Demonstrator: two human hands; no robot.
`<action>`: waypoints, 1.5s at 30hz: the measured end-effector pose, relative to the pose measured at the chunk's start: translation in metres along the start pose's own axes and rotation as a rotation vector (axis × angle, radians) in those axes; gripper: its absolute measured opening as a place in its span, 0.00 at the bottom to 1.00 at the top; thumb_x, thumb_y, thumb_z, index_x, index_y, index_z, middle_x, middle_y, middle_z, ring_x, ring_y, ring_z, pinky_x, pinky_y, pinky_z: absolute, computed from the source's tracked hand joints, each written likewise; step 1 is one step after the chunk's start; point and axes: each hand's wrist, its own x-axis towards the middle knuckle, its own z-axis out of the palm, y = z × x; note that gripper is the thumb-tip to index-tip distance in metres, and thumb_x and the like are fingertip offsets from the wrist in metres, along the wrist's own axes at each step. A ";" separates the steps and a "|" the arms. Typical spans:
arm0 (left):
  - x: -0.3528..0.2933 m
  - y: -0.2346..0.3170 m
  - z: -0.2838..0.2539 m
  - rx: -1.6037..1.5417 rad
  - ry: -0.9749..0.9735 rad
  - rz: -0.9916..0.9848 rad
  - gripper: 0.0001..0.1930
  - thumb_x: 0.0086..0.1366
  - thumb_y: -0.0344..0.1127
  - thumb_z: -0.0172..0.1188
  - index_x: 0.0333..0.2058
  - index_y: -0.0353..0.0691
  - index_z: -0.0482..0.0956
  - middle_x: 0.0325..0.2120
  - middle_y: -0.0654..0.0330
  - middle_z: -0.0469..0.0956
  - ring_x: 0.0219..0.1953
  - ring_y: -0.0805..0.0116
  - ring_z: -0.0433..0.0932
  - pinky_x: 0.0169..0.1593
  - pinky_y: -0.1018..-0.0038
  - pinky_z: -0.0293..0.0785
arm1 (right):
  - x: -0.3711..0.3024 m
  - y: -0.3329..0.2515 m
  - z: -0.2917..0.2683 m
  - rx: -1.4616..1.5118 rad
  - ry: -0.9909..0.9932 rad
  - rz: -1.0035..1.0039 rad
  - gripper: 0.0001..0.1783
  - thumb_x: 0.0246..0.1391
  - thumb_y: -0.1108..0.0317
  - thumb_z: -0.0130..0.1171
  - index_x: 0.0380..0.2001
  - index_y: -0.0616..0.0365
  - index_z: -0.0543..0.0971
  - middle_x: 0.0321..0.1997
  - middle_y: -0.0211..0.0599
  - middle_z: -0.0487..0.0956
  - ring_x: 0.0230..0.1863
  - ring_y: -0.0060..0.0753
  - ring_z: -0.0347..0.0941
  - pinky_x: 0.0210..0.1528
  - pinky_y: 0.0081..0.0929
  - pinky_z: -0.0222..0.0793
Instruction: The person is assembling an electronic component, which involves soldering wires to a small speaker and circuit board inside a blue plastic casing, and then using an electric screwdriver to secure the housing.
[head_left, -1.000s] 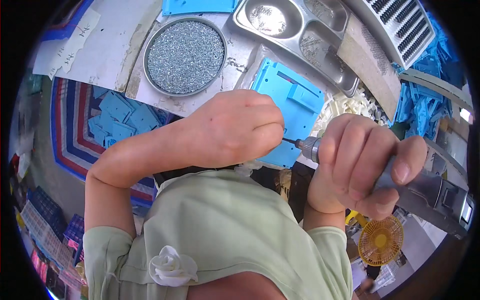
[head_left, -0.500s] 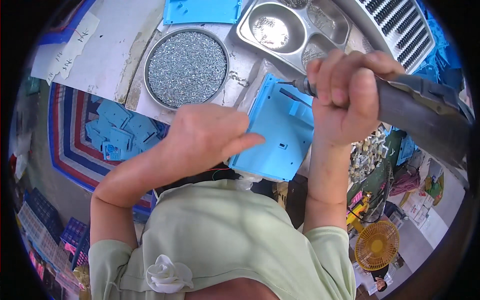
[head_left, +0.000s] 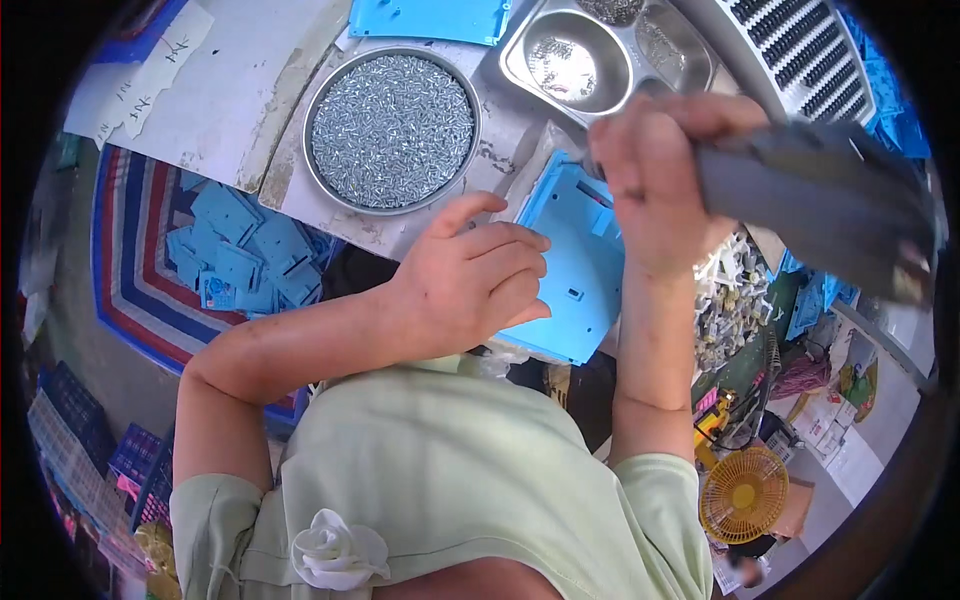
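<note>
My right hand (head_left: 655,170) is wrapped round a dark grey electric screwdriver (head_left: 800,190), which is blurred. Its tip is hidden by the hand, over the upper right part of a blue plastic panel (head_left: 575,275). The panel has small holes and a slot near its far edge. My left hand (head_left: 480,270) hovers over the panel's left side, with the index finger raised and bent and the other fingers curled inward. The palm is turned away, so anything inside it stays hidden.
Beyond my left hand stands a round metal tray (head_left: 312,130) full of small screws. A metal compartment tray (head_left: 512,68) and a white rack of black parts (head_left: 850,60) stand at the far right. Blue panels (head_left: 240,245) fill a striped bag at left; small metal parts (head_left: 735,300) lie right.
My left hand has turned, its index finger lifting away from the others. My right hand has moved slightly left, and the screwdriver's rear end has swung toward me. The view has shifted a little.
</note>
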 end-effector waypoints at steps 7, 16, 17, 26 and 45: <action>-0.002 -0.005 0.003 -0.047 0.054 -0.030 0.14 0.50 0.40 0.75 0.26 0.46 0.76 0.36 0.67 0.82 0.45 0.68 0.83 0.60 0.55 0.65 | -0.020 -0.015 0.004 0.029 -0.068 0.046 0.12 0.63 0.75 0.58 0.40 0.56 0.63 0.19 0.31 0.66 0.17 0.23 0.60 0.23 0.32 0.67; 0.004 -0.010 -0.011 -0.053 0.144 -0.074 0.14 0.50 0.38 0.77 0.29 0.45 0.79 0.31 0.66 0.83 0.40 0.68 0.84 0.68 0.48 0.58 | -0.014 -0.059 -0.005 0.290 -0.241 0.018 0.15 0.67 0.62 0.58 0.52 0.50 0.68 0.21 0.24 0.70 0.19 0.21 0.64 0.26 0.27 0.63; 0.006 -0.010 -0.014 -0.023 0.145 -0.055 0.15 0.49 0.38 0.78 0.29 0.45 0.79 0.30 0.65 0.83 0.38 0.69 0.84 0.69 0.48 0.59 | -0.018 -0.073 -0.004 0.401 -0.262 0.053 0.15 0.68 0.60 0.58 0.52 0.48 0.68 0.21 0.22 0.71 0.20 0.20 0.64 0.26 0.26 0.62; 0.001 -0.002 -0.015 -0.021 0.197 -0.026 0.14 0.47 0.36 0.78 0.28 0.44 0.78 0.28 0.65 0.81 0.35 0.68 0.83 0.68 0.48 0.60 | -0.042 -0.087 0.013 0.301 -0.198 0.114 0.15 0.68 0.58 0.58 0.52 0.48 0.69 0.20 0.22 0.70 0.19 0.22 0.64 0.27 0.27 0.62; -0.014 -0.063 -0.066 0.488 0.034 -0.249 0.06 0.61 0.37 0.66 0.35 0.46 0.79 0.42 0.66 0.78 0.51 0.61 0.74 0.59 0.57 0.59 | -0.067 -0.072 0.048 0.174 -0.075 0.183 0.16 0.64 0.66 0.63 0.42 0.55 0.65 0.20 0.30 0.69 0.19 0.26 0.65 0.26 0.30 0.69</action>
